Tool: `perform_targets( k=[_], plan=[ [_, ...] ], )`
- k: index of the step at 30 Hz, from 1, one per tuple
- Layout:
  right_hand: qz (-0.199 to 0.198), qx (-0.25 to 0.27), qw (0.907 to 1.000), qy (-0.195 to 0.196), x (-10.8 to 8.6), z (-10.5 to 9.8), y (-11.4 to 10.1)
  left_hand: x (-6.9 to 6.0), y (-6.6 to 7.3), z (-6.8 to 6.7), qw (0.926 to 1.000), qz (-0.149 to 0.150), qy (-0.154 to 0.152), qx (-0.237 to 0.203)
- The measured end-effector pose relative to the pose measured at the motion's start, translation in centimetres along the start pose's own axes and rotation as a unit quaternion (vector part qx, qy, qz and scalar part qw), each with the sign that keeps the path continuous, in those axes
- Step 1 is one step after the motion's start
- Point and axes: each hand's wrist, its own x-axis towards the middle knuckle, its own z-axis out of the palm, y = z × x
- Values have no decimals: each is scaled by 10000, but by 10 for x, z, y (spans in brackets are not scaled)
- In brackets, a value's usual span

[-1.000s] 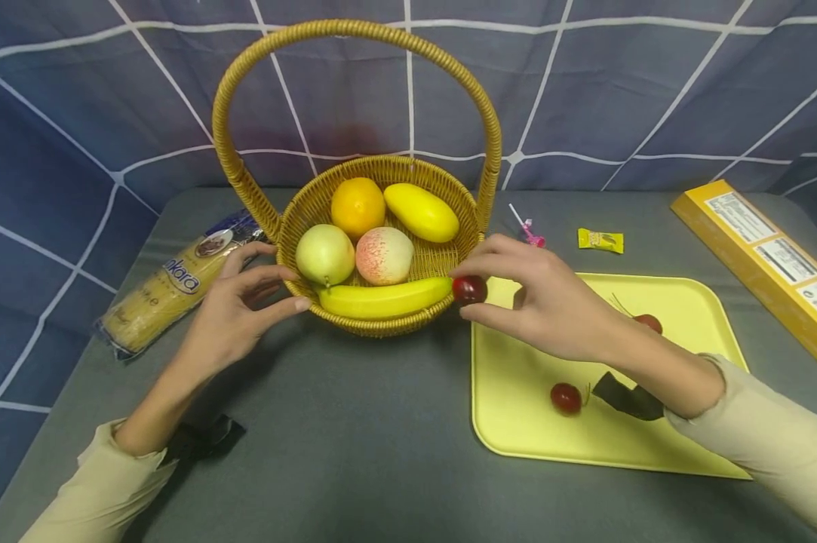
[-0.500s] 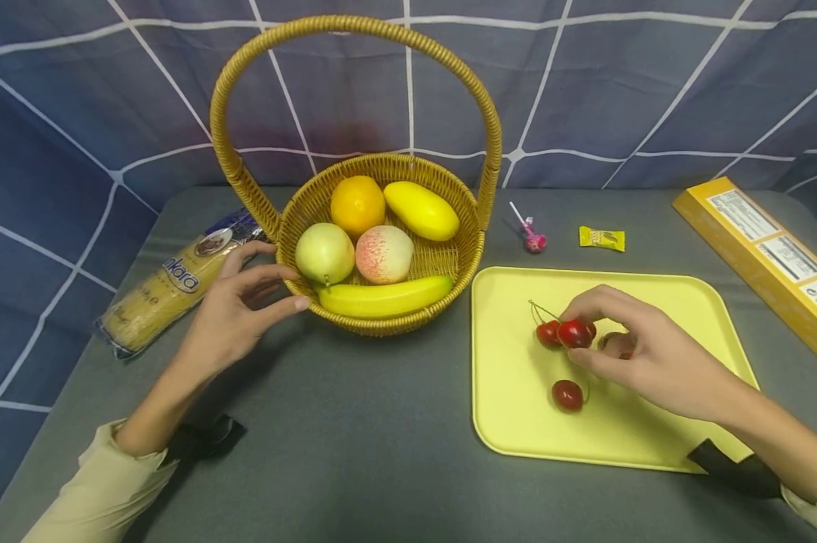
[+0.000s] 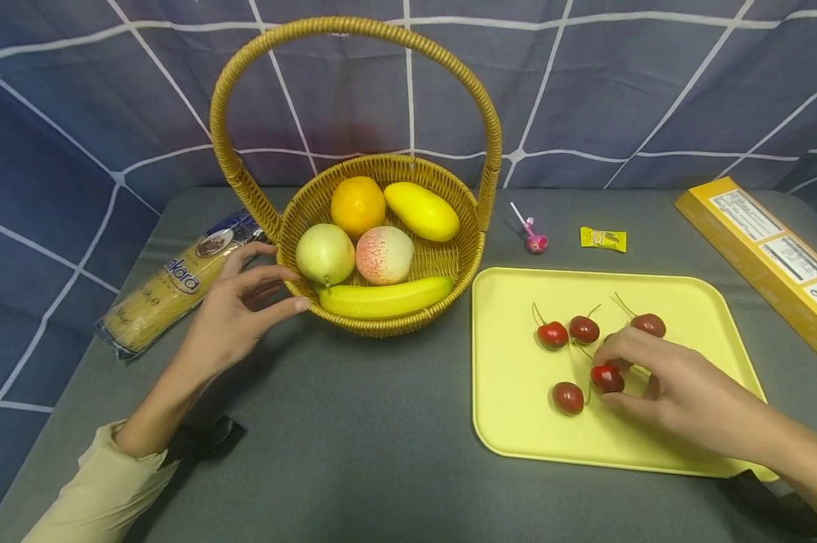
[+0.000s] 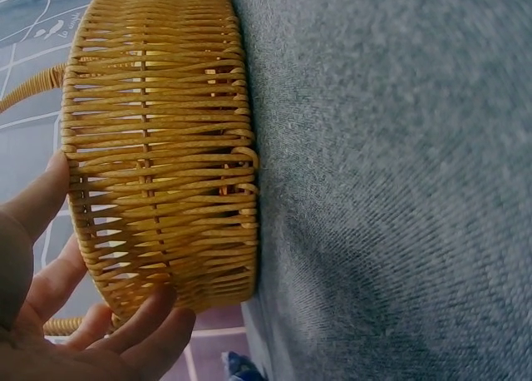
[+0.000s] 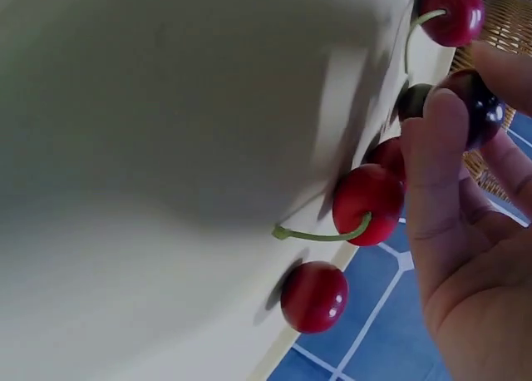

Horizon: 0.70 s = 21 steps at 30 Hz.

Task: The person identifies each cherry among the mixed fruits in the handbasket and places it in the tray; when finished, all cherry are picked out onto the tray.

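Note:
In the head view my left hand [image 3: 228, 317] rests against the left rim of a wicker basket [image 3: 374, 329], thumb and fingers spread on its outside. The left wrist view has the fingers touching the woven wall. Inside the basket lie a banana [image 3: 384, 299], a peach [image 3: 385, 256], a green round fruit [image 3: 324, 255], an orange [image 3: 357, 206] and a yellow mango-like fruit [image 3: 422, 212]. My right hand [image 3: 693, 396] pinches a red cherry [image 3: 608, 378] between thumb and fingers, low over the yellow tray [image 3: 517, 422]. Several other cherries [image 3: 568, 398] with stems lie around it.
Left of the basket lies a pack of spaghetti [image 3: 177, 283]. Behind the tray are a pink lollipop [image 3: 535, 242] and a small yellow candy packet [image 3: 603, 239]. A long orange box [image 3: 775, 256] stands at the right. The basket's tall handle [image 3: 357, 27] arches upward.
From the basket's right rim, where it held a cherry, my right hand has moved right and down to the tray, uncovering more cherries. My left hand has stayed at the basket.

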Motion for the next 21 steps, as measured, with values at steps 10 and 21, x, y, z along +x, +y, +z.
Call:
perform_targets(
  k=[10,21],
  plan=[
    [22,-373,9991,-187,-2,3,4,0,0,1,10000,34,-16,-91],
    [-19,-158,9996,-250,-3,4,5,-1,-1,1,10000,36,-24,-49]
  ],
)
